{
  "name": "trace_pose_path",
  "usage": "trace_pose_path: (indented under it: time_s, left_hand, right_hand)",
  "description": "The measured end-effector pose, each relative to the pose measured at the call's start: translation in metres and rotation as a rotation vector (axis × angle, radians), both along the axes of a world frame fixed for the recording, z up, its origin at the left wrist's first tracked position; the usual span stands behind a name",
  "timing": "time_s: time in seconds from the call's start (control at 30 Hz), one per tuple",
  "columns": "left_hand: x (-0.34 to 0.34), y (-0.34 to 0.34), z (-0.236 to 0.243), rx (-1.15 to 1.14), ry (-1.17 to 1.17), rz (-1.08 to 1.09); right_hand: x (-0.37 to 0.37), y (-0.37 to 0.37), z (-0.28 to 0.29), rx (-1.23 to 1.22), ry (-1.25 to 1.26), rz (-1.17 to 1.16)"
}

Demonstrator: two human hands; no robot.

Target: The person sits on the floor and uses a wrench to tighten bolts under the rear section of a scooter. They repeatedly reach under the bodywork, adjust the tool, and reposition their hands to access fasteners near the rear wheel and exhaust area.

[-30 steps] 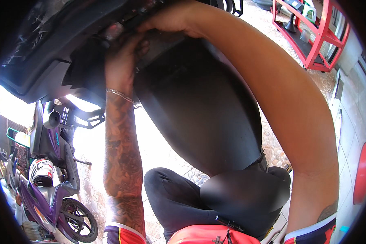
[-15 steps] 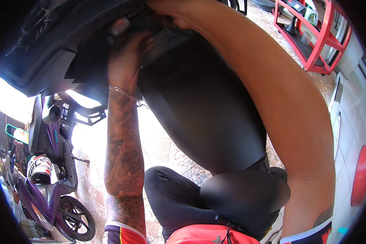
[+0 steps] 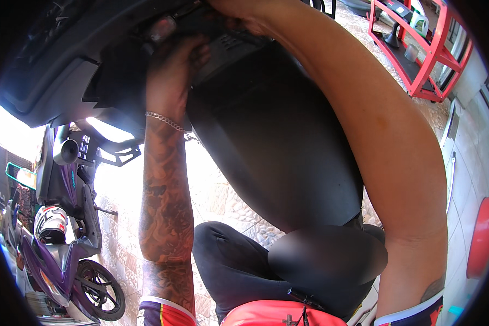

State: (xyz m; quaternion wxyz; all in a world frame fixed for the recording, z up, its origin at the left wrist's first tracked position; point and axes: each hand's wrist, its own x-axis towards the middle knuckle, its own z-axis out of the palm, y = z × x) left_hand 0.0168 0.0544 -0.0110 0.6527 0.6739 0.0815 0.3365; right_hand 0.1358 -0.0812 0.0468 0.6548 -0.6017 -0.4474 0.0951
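Observation:
My left hand (image 3: 176, 68), with a silver chain bracelet at the wrist, reaches into the dark underside of black scooter bodywork (image 3: 57, 89), its blurred fingers curled by a small reddish, shiny part (image 3: 163, 30). My right hand (image 3: 242, 16) is higher and further right, bent at the top edge with fingers curled into shadow against a dark plastic part (image 3: 228, 43); what either hand grips is unclear. A long, tapered black seat (image 3: 277, 152) lies between my forearms, above my crossed dark-clad legs (image 3: 223, 255).
A purple scooter (image 3: 76, 212) stands at left with a white-and-red helmet (image 3: 50, 223). At upper right is a red wheeled cart (image 3: 407, 70) holding a funnel and bottles. A red round object (image 3: 481, 239) sits at the right edge on the tiled floor (image 3: 459, 179).
Both hands have shifted slightly upward and to the right within the bodywork. The scooter, cart and surroundings appear unchanged apart from slight camera movement.

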Motion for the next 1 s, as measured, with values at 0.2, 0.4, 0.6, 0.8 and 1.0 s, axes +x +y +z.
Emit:
trace_pose_path:
  time_s: [0.2, 0.4, 0.6, 0.8, 1.0]
  left_hand:
    - [-0.001, -0.002, 0.002, 0.01, 0.007, 0.001]
    - [0.003, 0.0, 0.0, 0.017, 0.011, -0.004]
    - [0.001, -0.001, 0.0, 0.035, 0.019, 0.026]
    - [-0.001, -0.004, 0.002, 0.082, 0.032, 0.012]
    - [0.002, -0.003, 0.003, 0.131, 0.034, -0.008]
  right_hand:
    - [0.006, 0.005, -0.003, 0.035, 0.021, 0.031]
    - [0.014, 0.003, -0.01, 0.072, 0.168, 0.124]
    - [0.029, 0.015, -0.017, 0.127, 0.359, 0.235]
    - [-0.003, -0.021, -0.017, 0.057, 0.122, 0.051]
    - [0.026, -0.013, -0.024, -0.631, -1.217, -0.223]
